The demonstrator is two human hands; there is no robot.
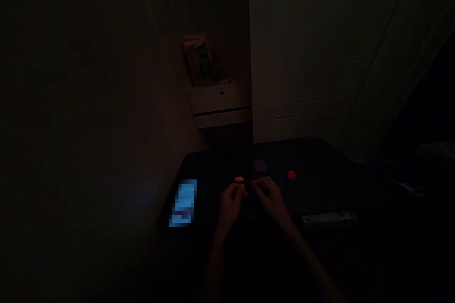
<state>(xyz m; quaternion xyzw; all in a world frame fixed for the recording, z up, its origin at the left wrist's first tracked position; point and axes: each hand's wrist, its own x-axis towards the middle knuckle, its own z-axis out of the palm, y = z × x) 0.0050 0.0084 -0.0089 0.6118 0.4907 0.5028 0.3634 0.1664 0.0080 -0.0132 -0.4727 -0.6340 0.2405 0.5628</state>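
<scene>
In dim light, my left hand (231,201) is over a dark table (213,165), its thumb and fingers drawn together. An orange lump (239,179) shows just beyond those fingertips; whether they touch it I cannot tell. My right hand (270,194) is close beside it, fingertips pinched and pointing toward the left hand. What either pinch holds, if anything, is too dark to make out. A flat purple disc (260,166) lies beyond both hands. To the right of it sits a rounded red lump (291,175).
A lit, blurred screen (183,203) lies at the table's left side. Near the right front edge is a pale long, flat object (329,218). Behind the table stand a drawer unit (222,102) with a bag (197,59) on top, and a pale panelled door (302,57).
</scene>
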